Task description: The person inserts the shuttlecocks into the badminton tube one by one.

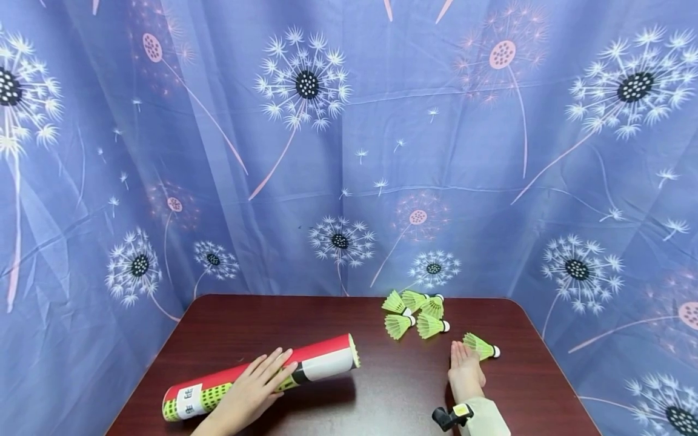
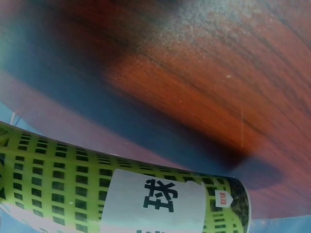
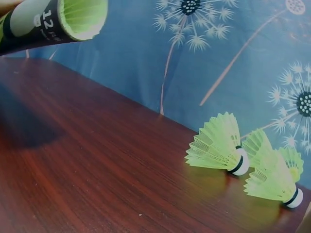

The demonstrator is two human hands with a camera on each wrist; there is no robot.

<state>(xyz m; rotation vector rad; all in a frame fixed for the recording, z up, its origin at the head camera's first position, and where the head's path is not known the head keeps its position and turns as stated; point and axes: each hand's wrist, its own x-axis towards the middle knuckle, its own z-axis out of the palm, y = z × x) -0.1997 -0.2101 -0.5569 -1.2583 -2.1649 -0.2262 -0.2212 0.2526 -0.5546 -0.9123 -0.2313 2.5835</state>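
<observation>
Tube upper left | shuttlecocks right, on tabletop | dandelion-print curtain behind

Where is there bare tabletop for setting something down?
The table is bare behind the tube, between tube and right hand, and right of the sleeve. Clustered shuttlecocks crowd the back, right of centre; another lies by that hand.

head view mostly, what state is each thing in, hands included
Tube: held, open end raised above the table
Shuttlecock inside the tube: skirt showing at the mouth
Left hand: gripping the tube from above
Right hand: fingers extended
Nearest shuttlecock: on its side beside the right hand, contact unclear
Five other shuttlecocks: lying clustered
Curtain: hanging, creased
</observation>
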